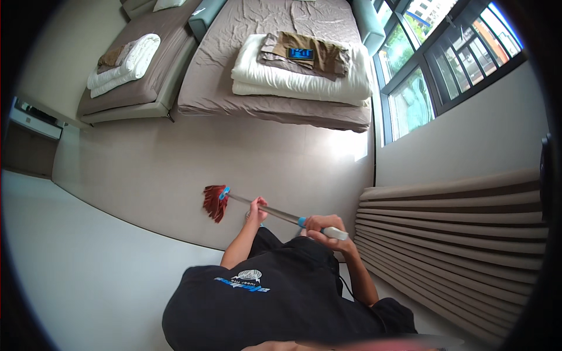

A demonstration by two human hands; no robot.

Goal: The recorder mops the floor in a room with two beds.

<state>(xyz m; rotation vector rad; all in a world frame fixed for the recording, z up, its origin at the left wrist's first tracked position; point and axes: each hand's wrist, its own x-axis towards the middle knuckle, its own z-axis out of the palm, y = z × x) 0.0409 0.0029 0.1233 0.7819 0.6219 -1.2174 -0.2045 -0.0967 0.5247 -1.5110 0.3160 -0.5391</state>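
A mop [281, 214] slants across the front of my body, its thin metal handle running from upper left to lower right. Its dark red strand head [214, 205] lies on the floor to the left, joined by a blue clamp. My left hand [257, 209] is closed around the middle of the handle. Further up, my right hand [328, 230] grips the handle beside a blue collar, with the pale end of the grip sticking out past the fingers.
Ahead stand a large bed [216, 88] with a folded white quilt [298, 85] and a smaller bed [140, 64] on the left. At right are a window [413, 99] and a gathered beige curtain [445, 234]. A white wall [105, 251] borders the floor at lower left.
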